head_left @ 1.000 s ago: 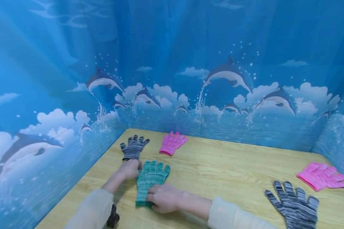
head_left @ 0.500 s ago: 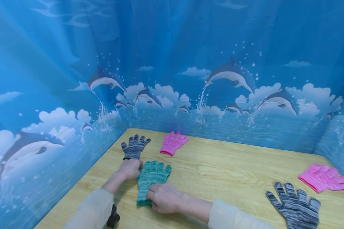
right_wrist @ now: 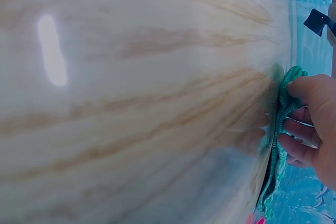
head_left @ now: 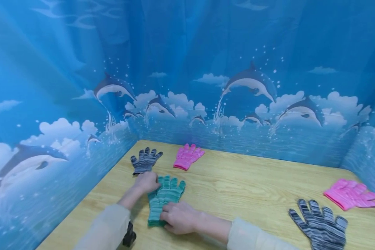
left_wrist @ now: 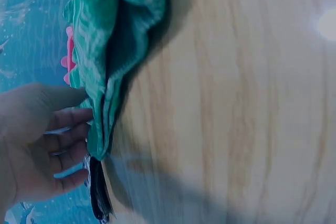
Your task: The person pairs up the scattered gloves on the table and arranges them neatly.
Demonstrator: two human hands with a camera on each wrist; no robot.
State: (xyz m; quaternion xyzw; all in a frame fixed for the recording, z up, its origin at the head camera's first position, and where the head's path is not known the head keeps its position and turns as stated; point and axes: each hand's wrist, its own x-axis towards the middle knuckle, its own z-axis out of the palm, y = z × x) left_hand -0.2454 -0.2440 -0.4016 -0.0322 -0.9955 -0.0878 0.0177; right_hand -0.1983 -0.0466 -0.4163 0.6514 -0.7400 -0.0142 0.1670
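Observation:
A green striped knit glove point(head_left: 164, 199) lies flat on the table, its fingers pointing away from me. My left hand point(head_left: 147, 182) touches its upper left side; in the left wrist view, that hand's fingers point(left_wrist: 71, 145) are loosely extended and the thumb meets the glove's edge. At the cuff end, my right hand point(head_left: 181, 218) pinches the knit, with bent fingers and the thumb against the fabric, as the right wrist view shows on the green glove point(right_wrist: 281, 124). Just beyond my left hand lies a grey-black striped glove point(head_left: 145, 161).
A pink glove point(head_left: 188, 157) lies near the table's far edge. On the right are another pink glove point(head_left: 351, 195) and another grey-black glove point(head_left: 323, 224). A blue dolphin-print curtain point(head_left: 187, 69) borders the wooden table point(head_left: 237, 184).
My left hand has shifted slightly right, so its fingertips now overlap the green glove's upper left side. The right hand stays at the cuff, and the glove lies almost unchanged.

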